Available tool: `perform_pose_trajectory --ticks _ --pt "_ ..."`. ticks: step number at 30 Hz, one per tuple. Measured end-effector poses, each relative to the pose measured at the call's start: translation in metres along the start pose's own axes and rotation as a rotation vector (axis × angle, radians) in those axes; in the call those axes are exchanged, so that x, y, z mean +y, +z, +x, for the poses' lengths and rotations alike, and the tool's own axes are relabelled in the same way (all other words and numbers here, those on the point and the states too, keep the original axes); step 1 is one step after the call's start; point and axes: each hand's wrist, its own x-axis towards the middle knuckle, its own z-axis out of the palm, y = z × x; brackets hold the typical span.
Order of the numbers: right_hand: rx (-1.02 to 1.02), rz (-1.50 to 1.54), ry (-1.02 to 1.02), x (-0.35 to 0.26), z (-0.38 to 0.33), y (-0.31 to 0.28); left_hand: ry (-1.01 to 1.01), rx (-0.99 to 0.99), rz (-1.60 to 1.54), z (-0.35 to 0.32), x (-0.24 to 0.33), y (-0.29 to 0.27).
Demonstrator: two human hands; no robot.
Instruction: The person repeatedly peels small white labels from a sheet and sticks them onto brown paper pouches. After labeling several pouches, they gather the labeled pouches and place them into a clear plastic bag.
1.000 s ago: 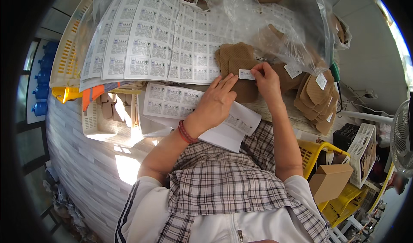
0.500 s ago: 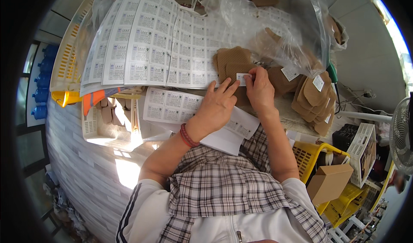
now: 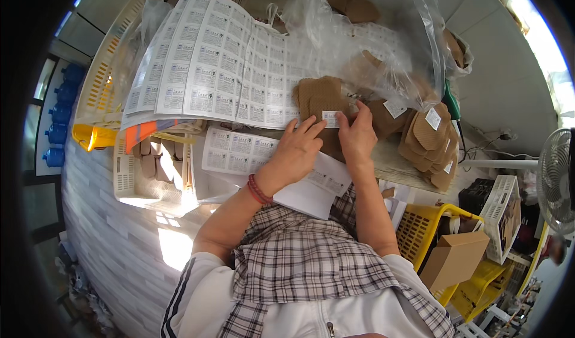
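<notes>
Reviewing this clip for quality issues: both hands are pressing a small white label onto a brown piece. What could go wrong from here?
1. The white label under the left hand and right hand could set crooked or creased on the brown piece.
2. The left forearm lies over the loose label sheet and might crumple it.
3. The labelled brown stack sits near the table edge and might slide off.

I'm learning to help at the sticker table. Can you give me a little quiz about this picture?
1. True or false: both hands press a small white label onto a brown insole-shaped piece.
2. Which wrist wears the red bracelet? A) left B) right C) neither
3. Fill in: the finished brown pieces with labels are stacked to the person's ____ side.

Key
1. True: the left hand and right hand meet at the label.
2. A.
3. Right: the stack lies right of the hands.
</notes>
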Motion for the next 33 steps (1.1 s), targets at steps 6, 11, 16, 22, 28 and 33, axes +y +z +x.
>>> perform_pose_trajectory --ticks 6,11,16,22,28,33 --pt "-0.022 0.264 0.097 -0.003 -0.006 -0.007 -0.026 0.041 -0.131 -0.009 -0.001 0.002" --pt "0.097 0.525 -0.01 -0.003 -0.02 -0.008 -0.06 0.073 -0.109 -0.018 -0.001 0.005" --pt "0.375 0.884 -0.215 0.011 -0.012 -0.053 -0.056 0.043 -0.108 -0.024 -0.006 0.008" --pt "0.805 0.156 -0.058 0.072 0.047 -0.154 -0.113 0.061 -0.237 -0.02 0.014 -0.011" --pt "0.253 0.114 -0.546 0.014 -0.035 -0.102 -0.146 0.158 -0.402 -0.019 0.021 0.01" --pt "-0.138 0.147 -0.464 0.019 -0.086 -0.042 -0.24 0.17 -0.512 -0.026 0.029 0.01"
